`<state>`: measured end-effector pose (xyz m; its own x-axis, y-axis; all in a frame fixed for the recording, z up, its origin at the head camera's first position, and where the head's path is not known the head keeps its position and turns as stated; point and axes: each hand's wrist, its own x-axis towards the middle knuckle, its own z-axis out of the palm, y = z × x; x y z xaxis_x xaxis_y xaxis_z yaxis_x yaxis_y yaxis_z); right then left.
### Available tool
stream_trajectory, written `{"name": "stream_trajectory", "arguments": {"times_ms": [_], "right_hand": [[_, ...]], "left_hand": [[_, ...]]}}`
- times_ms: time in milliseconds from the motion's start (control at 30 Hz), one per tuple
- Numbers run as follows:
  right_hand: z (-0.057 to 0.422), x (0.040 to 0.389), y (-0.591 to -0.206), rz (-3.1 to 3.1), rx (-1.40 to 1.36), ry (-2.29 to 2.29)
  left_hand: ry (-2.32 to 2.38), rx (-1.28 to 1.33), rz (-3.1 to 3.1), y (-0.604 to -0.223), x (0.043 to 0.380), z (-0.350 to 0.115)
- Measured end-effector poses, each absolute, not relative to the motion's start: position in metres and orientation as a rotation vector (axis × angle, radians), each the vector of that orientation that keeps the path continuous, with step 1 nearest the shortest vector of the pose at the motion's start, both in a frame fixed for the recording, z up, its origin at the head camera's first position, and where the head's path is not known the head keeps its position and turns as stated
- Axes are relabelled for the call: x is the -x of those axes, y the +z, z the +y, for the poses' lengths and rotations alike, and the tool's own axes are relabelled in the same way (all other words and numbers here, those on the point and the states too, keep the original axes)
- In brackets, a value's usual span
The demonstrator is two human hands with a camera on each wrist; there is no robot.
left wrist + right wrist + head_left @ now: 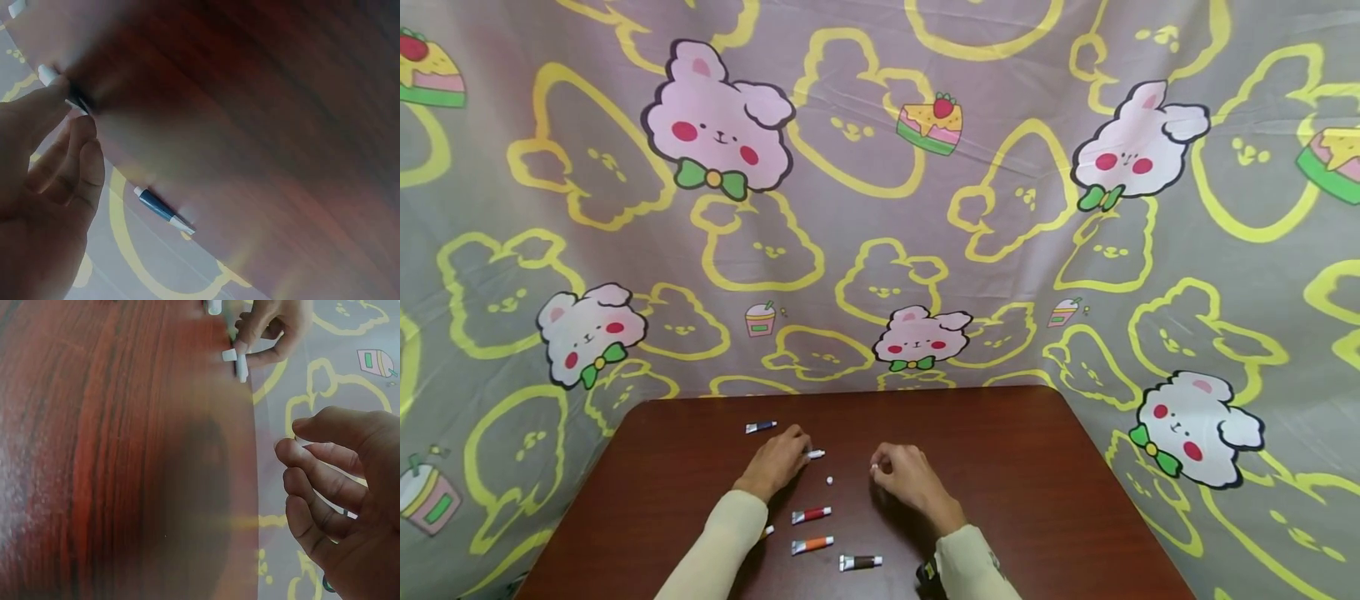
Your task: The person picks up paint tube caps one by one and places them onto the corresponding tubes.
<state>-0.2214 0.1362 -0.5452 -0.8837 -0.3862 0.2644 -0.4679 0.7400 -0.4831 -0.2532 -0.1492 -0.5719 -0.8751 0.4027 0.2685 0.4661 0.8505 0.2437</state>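
My left hand (780,461) pinches a small white paint tube (816,454) between thumb and fingers, low over the table; its far part is hidden by the hand. In the right wrist view, the tube's white end (242,372) sticks out past the fingertips. A loose white cap (830,480) lies on the table close by. To the right, my right hand (910,479) is raised, thumb and index finger curled together around a small white piece (301,442), mostly hidden. Beyond the left hand lies a dark blue paint tube (762,427).
Nearer me lie a red tube (812,515), an orange tube (812,545) and a dark brown tube (861,562). A yellowish tube (767,532) shows partly from under the left sleeve. Patterned cloth (865,208) hangs around the brown table (1037,517).
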Motion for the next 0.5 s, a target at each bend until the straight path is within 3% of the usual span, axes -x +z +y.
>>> {"name": "stream_trajectory", "arguments": {"times_ms": [500], "right_hand": [[0.1301, 0.2138, -0.5394, -2.709, -0.727, 0.843]], "left_hand": [[-0.455, 0.686, -2.797, -0.5677, 0.2484, -0.1526]]}}
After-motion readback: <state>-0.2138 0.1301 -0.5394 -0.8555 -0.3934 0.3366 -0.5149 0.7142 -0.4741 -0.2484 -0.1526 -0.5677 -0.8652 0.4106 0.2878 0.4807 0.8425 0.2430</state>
